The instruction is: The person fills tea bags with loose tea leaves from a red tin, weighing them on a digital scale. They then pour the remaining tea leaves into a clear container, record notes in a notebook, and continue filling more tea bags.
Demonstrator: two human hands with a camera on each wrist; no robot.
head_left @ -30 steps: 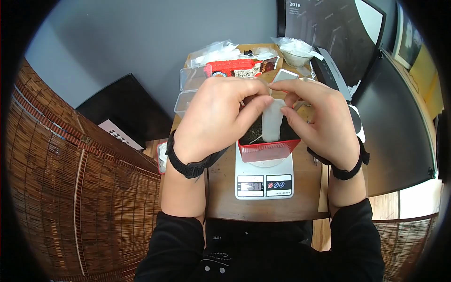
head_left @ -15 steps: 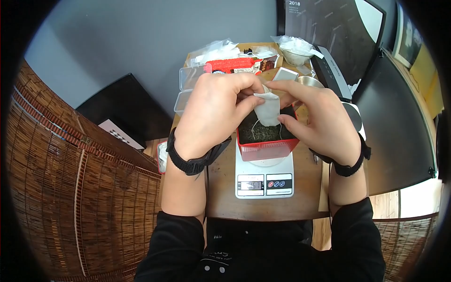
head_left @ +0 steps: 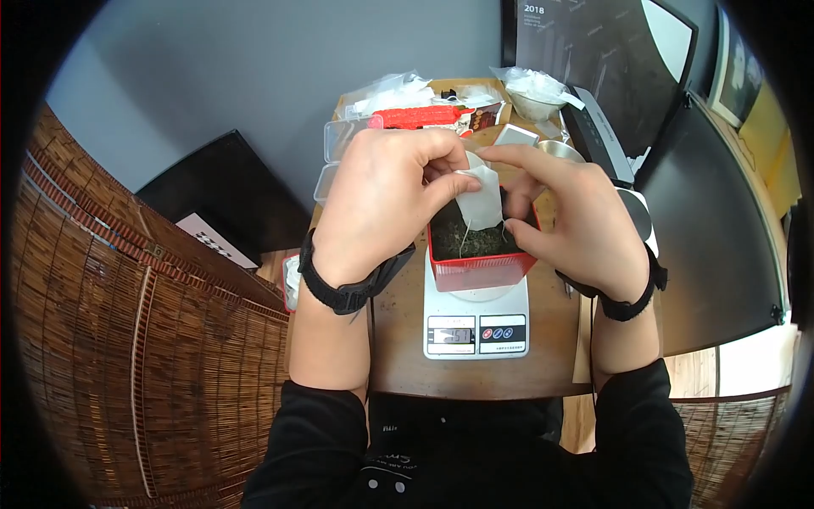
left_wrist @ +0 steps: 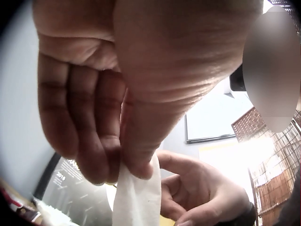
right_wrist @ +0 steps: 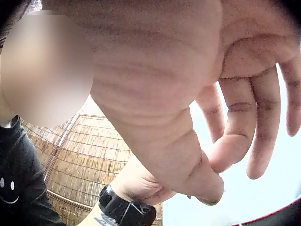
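Note:
A small white tea bag (head_left: 481,202) hangs over a red box (head_left: 483,273) of dark, crumbly loose material (head_left: 462,242). My left hand (head_left: 386,199) pinches the bag's upper end between thumb and fingers; the left wrist view shows the bag (left_wrist: 137,202) beneath that thumb. Thin white drawstrings (head_left: 465,237) come off the bag's lower end. My right hand (head_left: 577,204) has thumb and a curled finger together at the string on the right side, its index finger reaching to the bag's top. The box stands on a white kitchen scale (head_left: 475,304) with a lit display.
Behind the hands are a clear lidded plastic box (head_left: 339,140), a red package (head_left: 415,117), a bowl with white bags (head_left: 536,92) and a metal bowl (head_left: 560,151). A monitor (head_left: 593,51) stands at the back right. Woven blinds (head_left: 93,339) hang at the left.
The tea bag has lifted and tilted, its lower end now higher over the box and its strings showing. My right thumb has moved down to the bag's lower right. The scale has stayed put.

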